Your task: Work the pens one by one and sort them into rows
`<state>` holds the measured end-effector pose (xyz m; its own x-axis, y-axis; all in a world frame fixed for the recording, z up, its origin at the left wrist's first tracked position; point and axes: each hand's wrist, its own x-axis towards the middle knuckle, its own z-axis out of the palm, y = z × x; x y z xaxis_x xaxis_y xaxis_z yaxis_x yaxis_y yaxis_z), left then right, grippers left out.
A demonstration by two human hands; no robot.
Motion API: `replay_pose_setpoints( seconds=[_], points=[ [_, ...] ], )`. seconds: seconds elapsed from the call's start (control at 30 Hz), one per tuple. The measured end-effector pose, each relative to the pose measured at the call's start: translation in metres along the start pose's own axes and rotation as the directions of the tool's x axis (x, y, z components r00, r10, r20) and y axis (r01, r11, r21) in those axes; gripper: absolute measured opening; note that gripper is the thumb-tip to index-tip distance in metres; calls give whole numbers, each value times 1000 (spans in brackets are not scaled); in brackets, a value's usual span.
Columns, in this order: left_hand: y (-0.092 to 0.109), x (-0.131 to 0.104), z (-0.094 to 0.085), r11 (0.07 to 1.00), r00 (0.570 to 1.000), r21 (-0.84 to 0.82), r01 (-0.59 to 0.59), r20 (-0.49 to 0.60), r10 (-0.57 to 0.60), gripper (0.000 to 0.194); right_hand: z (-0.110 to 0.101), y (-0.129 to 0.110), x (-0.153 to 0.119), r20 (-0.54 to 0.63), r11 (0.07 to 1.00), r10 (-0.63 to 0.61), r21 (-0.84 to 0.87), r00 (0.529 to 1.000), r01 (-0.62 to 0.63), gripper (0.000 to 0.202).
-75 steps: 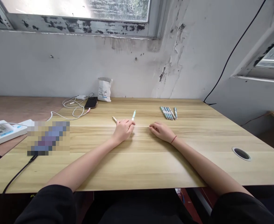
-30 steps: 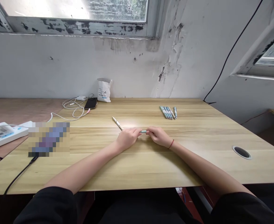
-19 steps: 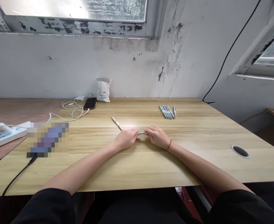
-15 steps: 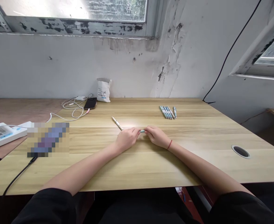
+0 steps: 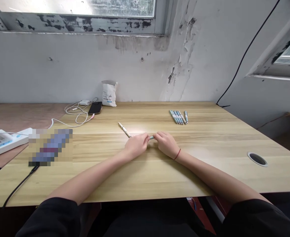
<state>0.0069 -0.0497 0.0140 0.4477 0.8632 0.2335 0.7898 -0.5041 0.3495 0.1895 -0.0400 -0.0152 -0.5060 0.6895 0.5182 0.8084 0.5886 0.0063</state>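
Between my two hands is a light blue-green pen [image 5: 151, 138], its ends hidden by fingers. My left hand [image 5: 137, 144] grips one end, thumb and fingers pressed together. On the other end, my right hand [image 5: 168, 144] is closed in a pinch, a red string round its wrist. Just beyond my left hand lies a white pen [image 5: 124, 129], its near end close to the knuckles. Farther back on the right, several blue and white pens [image 5: 178, 117] lie side by side, with one more pen [image 5: 186, 117] slightly apart from them.
A white packet [image 5: 109, 93] stands by the wall beside a black phone [image 5: 95, 108] with a white cable [image 5: 78, 115]. On the left are a blurred-out device [image 5: 52, 146] and a power strip [image 5: 14, 142]. A round cable hole [image 5: 257, 159] is set in the desk [image 5: 209, 138] at right.
The view has shifted slightly. Both hands stay on the blue-green pen, with only small changes in the fingers and a slight turn of my right hand.
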Motion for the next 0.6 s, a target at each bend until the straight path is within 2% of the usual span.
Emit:
replay_pose_setpoints(
  seconds=[0.1,0.2,0.27,0.33,0.4,0.47,0.53,0.6],
  points=[
    [-5,6,-3,968,995,-242,65,88,-45,34,-7,0,1,-42,998,-55,-43,998,53,23],
    [-8,6,-8,953,996,-300,51,79,-29,37,-20,-1,4,-76,997,-52,53,996,56,22],
    [-9,4,-10,974,1000,-225,-17,6,19,35,-27,-2,5,-70,982,-3,188,998,16,20],
    [-10,1,-10,991,995,-100,-85,-52,81,32,-31,-2,5,5,937,67,343,998,-64,24],
    [-13,-1,-7,990,989,29,-137,-53,139,32,-31,-1,4,124,870,122,464,985,-166,26],
    [-16,-2,-3,978,985,128,-167,-31,172,32,-28,-1,3,191,813,159,531,969,-239,33],
    [-17,-3,1,969,983,172,-175,-22,182,32,-25,-1,2,154,787,184,568,971,-239,30],
    [-18,-3,3,970,984,174,-170,-26,177,31,-22,-2,2,75,790,173,586,982,-184,18]
  ],
)
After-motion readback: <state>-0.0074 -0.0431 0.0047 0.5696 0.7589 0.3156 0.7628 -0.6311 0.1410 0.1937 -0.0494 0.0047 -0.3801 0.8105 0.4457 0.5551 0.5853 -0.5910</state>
